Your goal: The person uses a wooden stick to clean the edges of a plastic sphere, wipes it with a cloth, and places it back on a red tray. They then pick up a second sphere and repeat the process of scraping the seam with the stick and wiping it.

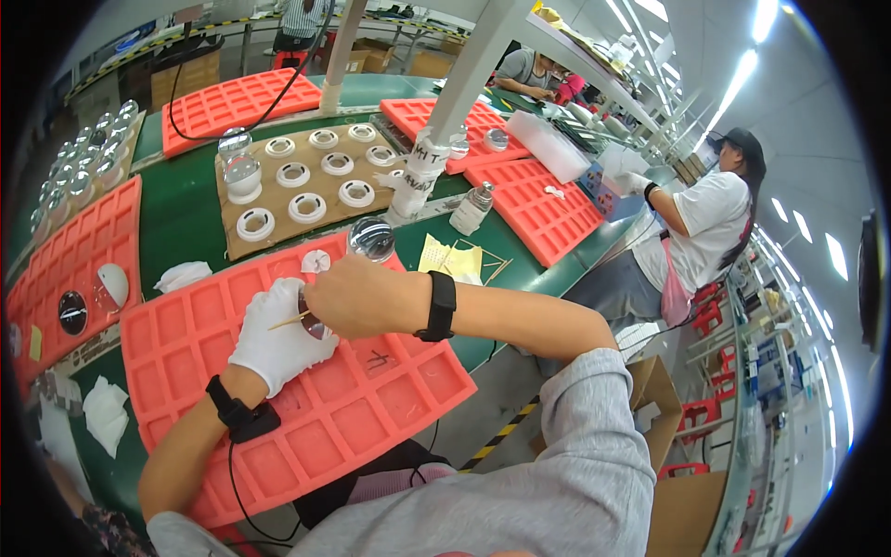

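Observation:
My left hand [278, 342], in a white glove, is closed around a small shiny dark dome [316, 325], mostly hidden by my fingers. My bare right hand [357, 295] is pressed against the dome from the other side, fingers curled. A thin wooden stick [290, 321] juts out from my right fingers across the glove. Both hands are over a red gridded foam tray [320, 450]. Just beyond my right hand sits a clear, mirror-like dome [371, 239]. A crumpled white wipe [316, 261] lies on the tray's far edge.
Behind the tray, a cardboard sheet [295, 230] carries white rings and a domed unit [242, 176]. A wrapped metal post [422, 172] rises at centre, with a glass bottle [471, 208] and yellow paper [450, 259] nearby. A co-worker [701, 209] stands at right.

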Demonstrator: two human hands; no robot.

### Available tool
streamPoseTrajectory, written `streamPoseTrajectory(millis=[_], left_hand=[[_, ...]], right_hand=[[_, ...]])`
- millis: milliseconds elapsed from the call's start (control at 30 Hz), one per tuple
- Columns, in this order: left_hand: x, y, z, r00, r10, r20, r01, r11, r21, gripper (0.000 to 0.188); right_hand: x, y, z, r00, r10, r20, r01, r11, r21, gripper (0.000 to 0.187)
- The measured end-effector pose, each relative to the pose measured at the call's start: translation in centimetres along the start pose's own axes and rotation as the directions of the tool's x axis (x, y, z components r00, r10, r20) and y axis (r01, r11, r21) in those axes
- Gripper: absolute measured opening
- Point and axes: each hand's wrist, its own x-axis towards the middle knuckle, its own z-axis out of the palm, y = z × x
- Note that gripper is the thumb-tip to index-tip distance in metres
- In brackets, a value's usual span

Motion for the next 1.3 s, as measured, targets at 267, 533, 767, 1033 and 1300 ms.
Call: streamPoseTrajectory(millis=[267, 533, 767, 1033, 1300], left_hand=[[-0.5, 0.1, 0.1, 0.999, 0.011, -0.031, -0.011, 1.000, 0.028, 0.041], [0.0, -0.7, 0.7, 0.991, 0.094, -0.094, -0.092, 0.995, 0.027, 0.044], [0.4, -0.7, 1.3, 0.996, 0.049, -0.077, -0.040, 0.993, 0.113, 0.046], [0.4, -0.6, 1.0, 0.999, 0.000, -0.050, 0.006, 0.993, 0.116, 0.049], [0.1, -1.7, 2.0, 0.994, 0.016, -0.104, -0.008, 0.997, 0.077, 0.057]], right_hand=[[1.3, 2.2, 0.8, 0.996, -0.089, -0.007, 0.089, 0.977, 0.196, 0.016], [1.1, 3.0, 2.0, 0.981, -0.044, -0.187, 0.129, 0.872, 0.472, 0.015], [0.1, 1.8, 3.8, 0.940, 0.075, -0.332, 0.056, 0.928, 0.368, 0.013], [-0.9, 1.8, 5.2, 0.887, 0.082, -0.455, 0.152, 0.877, 0.455, 0.011], [-0.7, 2.1, 5.1, 0.901, 0.061, -0.430, 0.140, 0.897, 0.419, 0.015]])
